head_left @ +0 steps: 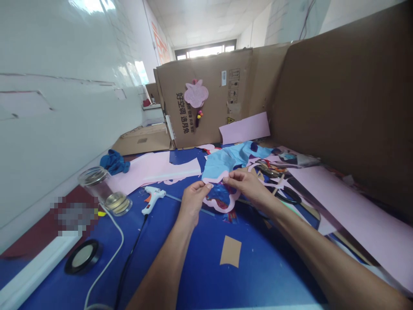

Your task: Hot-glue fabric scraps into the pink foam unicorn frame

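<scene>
Between my two hands is a pink scalloped paper frame (222, 209), held up just above the blue table. Shiny blue and reddish material (221, 193) shows through its middle; whether it is fixed to the frame I cannot tell. My left hand (193, 198) pinches the frame's left edge between thumb and fingers. On the upper right edge, my right hand (243, 183) closes in a similar pinch. Light blue cloth (226, 159) lies right behind the frame. A white glue gun (153, 200) rests on the table left of my left hand.
Pink sheets (151, 168) lie at the back left, near a glass jar (106, 189). Black tape (83, 257) and a cardboard piece (230, 251) are closer. Scissors (288, 194) and scraps crowd the right. Cardboard walls (213, 99) stand behind, one bearing a pink flower shape (196, 94).
</scene>
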`<state>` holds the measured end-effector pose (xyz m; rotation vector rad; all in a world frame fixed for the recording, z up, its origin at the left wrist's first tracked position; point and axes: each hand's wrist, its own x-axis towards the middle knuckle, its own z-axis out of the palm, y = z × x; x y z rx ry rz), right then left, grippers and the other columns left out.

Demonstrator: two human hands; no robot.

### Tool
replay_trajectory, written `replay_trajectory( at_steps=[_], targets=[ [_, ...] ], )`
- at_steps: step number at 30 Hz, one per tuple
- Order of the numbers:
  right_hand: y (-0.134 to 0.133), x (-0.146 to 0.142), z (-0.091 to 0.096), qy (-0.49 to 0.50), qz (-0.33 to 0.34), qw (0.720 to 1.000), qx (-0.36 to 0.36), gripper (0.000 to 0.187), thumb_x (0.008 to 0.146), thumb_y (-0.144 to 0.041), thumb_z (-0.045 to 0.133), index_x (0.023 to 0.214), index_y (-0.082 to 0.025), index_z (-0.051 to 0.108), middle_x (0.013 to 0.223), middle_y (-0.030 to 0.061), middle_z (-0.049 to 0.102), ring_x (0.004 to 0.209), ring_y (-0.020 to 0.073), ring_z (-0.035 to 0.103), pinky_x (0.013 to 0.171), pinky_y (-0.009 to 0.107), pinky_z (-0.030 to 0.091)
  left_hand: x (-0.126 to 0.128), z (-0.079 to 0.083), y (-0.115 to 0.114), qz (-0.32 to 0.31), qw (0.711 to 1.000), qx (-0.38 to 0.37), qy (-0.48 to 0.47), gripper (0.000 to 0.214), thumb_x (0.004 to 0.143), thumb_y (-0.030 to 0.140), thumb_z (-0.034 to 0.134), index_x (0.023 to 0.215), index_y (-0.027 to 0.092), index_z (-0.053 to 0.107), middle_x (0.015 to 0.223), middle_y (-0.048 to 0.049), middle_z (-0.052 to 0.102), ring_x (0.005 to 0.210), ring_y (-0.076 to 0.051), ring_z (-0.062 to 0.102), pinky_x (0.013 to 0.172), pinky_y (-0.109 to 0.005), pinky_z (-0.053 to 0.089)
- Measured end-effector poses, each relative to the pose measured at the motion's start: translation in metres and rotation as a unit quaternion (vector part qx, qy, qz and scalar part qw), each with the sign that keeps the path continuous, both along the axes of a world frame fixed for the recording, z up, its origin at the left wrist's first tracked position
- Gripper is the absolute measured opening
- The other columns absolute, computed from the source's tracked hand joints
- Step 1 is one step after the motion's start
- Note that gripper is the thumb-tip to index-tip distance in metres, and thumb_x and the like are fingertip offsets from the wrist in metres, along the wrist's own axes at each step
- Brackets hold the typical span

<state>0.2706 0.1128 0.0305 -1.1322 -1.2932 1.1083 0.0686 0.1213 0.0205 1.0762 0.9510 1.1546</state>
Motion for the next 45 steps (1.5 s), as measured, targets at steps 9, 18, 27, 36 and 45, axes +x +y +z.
replay_trajectory(
  at_steps=[9, 18, 27, 36, 45],
  targets=[
    [0.0001, -0.0014, -0.0019, -0.011, 0.007, 1.0, -0.008, 0.046, 0.075, -0.063, 0.086, 0.073, -0.02, 0.07, 0.066, -0.0008, 0.064, 0.061, 0.0142, 0.052, 0.059, 0.029, 0.04, 0.0003, -0.0039, 0.0014, 0.015, 1.0, 0.023, 0.007, 0.033, 0.068, 0.045, 0.091, 0.077, 0.015, 0.078, 0.065, -0.0012, 0.071, 0.055, -0.012, 0.057, 0.058, -0.023, 0.042],
    [0.0, -0.0027, -0.0018, 0.013, 0.003, 1.0, -0.015, 0.049, 0.073, -0.065, 0.087, 0.081, -0.019, 0.072, 0.07, -0.0005, 0.068, 0.062, 0.0149, 0.056, 0.06, 0.029, 0.043, 0.0006, -0.0007, 0.0002, 0.025, 0.999, 0.031, 0.022, 0.031, 0.068, 0.042, 0.09, 0.065, 0.017, 0.07, 0.058, 0.0007, 0.066, 0.052, -0.012, 0.053, 0.055, -0.024, 0.04],
    [-0.0036, -0.005, 0.0035, 0.026, -0.002, 0.999, -0.023, 0.041, 0.074, -0.058, 0.087, 0.074, -0.021, 0.07, 0.068, -0.0007, 0.068, 0.06, 0.0142, 0.056, 0.059, 0.029, 0.043, 0.0, -0.0039, 0.0017, 0.026, 0.998, 0.046, 0.032, 0.027, 0.071, 0.04, 0.088, 0.068, 0.017, 0.073, 0.061, 0.0002, 0.068, 0.055, -0.013, 0.055, 0.058, -0.024, 0.039],
    [-0.0029, -0.0053, 0.0021, 0.023, -0.001, 1.0, -0.019, 0.042, 0.074, -0.059, 0.087, 0.074, -0.02, 0.069, 0.065, -0.0014, 0.066, 0.058, 0.0135, 0.055, 0.058, 0.028, 0.042, 0.0008, -0.0017, -0.0002, 0.021, 0.999, 0.04, 0.02, 0.027, 0.07, 0.04, 0.089, 0.07, 0.017, 0.075, 0.062, 0.0002, 0.068, 0.055, -0.012, 0.055, 0.058, -0.023, 0.041],
    [-0.0021, -0.0054, -0.0006, 0.019, 0.005, 1.0, -0.02, 0.044, 0.074, -0.061, 0.088, 0.075, -0.02, 0.07, 0.065, -0.0013, 0.066, 0.056, 0.0135, 0.054, 0.054, 0.028, 0.043, 0.0008, -0.0039, 0.0006, 0.02, 0.999, 0.032, 0.022, 0.031, 0.069, 0.043, 0.091, 0.08, 0.016, 0.081, 0.067, -0.0029, 0.073, 0.059, -0.015, 0.061, 0.06, -0.025, 0.045]
  ],
)
